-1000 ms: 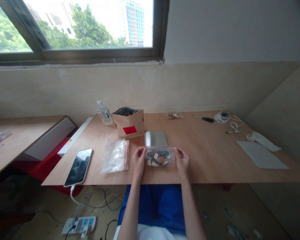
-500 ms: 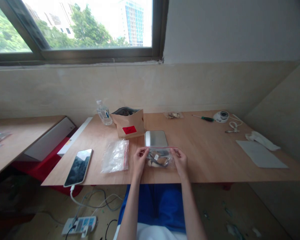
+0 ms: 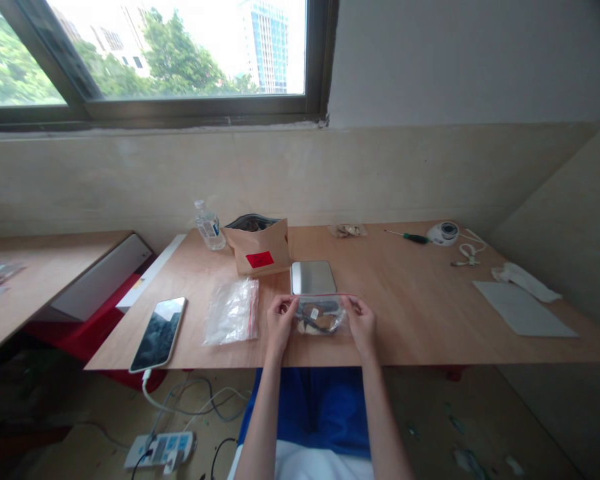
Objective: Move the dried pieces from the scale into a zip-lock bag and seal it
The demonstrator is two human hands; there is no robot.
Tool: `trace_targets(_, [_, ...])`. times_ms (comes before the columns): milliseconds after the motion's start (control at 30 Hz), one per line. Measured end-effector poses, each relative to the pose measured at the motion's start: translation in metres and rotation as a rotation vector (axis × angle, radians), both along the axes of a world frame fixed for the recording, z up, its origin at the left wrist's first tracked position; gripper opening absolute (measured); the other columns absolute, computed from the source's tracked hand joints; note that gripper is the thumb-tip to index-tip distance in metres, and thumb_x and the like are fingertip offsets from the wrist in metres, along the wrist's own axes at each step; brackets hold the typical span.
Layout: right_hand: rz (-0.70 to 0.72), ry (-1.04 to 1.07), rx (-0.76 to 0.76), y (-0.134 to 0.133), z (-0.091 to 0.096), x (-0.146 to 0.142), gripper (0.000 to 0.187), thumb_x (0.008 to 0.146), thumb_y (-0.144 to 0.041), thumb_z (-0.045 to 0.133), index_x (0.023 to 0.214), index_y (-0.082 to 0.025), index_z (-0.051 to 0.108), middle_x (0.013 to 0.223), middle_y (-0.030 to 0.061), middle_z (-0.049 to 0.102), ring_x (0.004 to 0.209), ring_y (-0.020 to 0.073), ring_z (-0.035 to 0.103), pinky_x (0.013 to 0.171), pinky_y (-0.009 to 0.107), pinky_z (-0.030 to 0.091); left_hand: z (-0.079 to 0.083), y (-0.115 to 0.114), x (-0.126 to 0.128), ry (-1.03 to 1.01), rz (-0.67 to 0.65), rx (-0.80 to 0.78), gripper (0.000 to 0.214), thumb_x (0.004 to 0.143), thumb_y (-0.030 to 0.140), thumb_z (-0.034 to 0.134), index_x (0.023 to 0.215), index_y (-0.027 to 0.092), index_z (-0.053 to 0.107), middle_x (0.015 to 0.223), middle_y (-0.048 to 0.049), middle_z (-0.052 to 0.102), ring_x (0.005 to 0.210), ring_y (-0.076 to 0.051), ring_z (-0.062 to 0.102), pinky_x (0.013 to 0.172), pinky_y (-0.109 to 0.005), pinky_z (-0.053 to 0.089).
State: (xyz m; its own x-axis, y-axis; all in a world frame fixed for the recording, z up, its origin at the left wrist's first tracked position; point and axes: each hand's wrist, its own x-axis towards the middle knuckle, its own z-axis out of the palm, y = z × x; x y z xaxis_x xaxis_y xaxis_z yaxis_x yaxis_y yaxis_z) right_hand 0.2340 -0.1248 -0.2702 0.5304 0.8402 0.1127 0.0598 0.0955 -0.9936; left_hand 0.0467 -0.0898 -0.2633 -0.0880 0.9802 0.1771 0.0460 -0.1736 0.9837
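Note:
Between my hands is a clear zip bag [image 3: 320, 321] with a red seal line along its top edge. Brown and pale pieces show inside it, with a dark band and a small white packet; their kind I cannot make out. My left hand [image 3: 280, 323] pinches the bag's upper left corner, and my right hand [image 3: 361, 321] pinches the upper right corner. Right behind the bag lies a flat scale with a silver top [image 3: 313, 277]. To the left rests a stack of clear zip bags [image 3: 231, 312]. An open brown paper pouch [image 3: 260, 247] with a red label stands behind them.
A phone [image 3: 159, 333] on a charging cable lies front left. A water bottle [image 3: 210, 227] stands beside the pouch. Along the back are a small filled bag [image 3: 347, 231], a screwdriver [image 3: 414, 238] and a dome camera [image 3: 443, 233]. White paper [image 3: 523, 310] and a cloth lie right.
Both hands keep the same grip on the zip bag. Inside it, the contents appear slightly shifted. The rest stays in place apart from a slight shift of the view.

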Motion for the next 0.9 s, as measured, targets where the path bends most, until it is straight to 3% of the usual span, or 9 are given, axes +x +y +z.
trace_targets(167, [-0.008,0.017,0.015,-0.0004,0.0027,-0.0024,0.036,0.075,-0.048,0.064,0.087,-0.014,0.068,0.082,0.0080,0.071,0.077,0.0206,0.065,0.070,0.030,0.050,0.0024,-0.0009,0.0030,-0.018,-0.008,-0.006,0.027,0.077,0.043,0.063,0.085,0.017,0.065,0.079,-0.0033,0.065,0.070,-0.015,0.058,0.064,-0.024,0.043])
trace_targets(367, [0.066,0.066,0.044,-0.0054,0.0058,-0.0047,0.033,0.078,-0.048,0.062,0.085,-0.016,0.066,0.078,0.0059,0.071,0.072,0.0185,0.065,0.064,0.027,0.050,0.0079,-0.0037,0.0051,-0.043,-0.079,-0.007,0.028,0.077,0.043,0.063,0.086,0.016,0.065,0.077,-0.0030,0.065,0.070,-0.015,0.058,0.062,-0.024,0.043])
trace_targets(567, [0.122,0.077,0.025,-0.0051,0.0022,-0.0050,0.030,0.077,-0.045,0.064,0.087,-0.016,0.069,0.080,0.0063,0.072,0.077,0.0195,0.066,0.072,0.029,0.051,0.0095,-0.0046,0.0053,-0.033,-0.121,-0.013,0.028,0.076,0.042,0.064,0.084,0.015,0.068,0.077,-0.0035,0.066,0.071,-0.016,0.059,0.063,-0.024,0.043])
trace_targets(900, [0.084,0.053,0.037,-0.0022,0.0020,-0.0068,0.032,0.077,-0.045,0.064,0.085,-0.015,0.070,0.085,0.0087,0.073,0.082,0.0222,0.067,0.078,0.034,0.052,0.0038,-0.0037,0.0032,0.027,-0.044,-0.016,0.027,0.074,0.042,0.066,0.082,0.016,0.068,0.069,-0.0010,0.062,0.061,-0.012,0.052,0.055,-0.022,0.036])
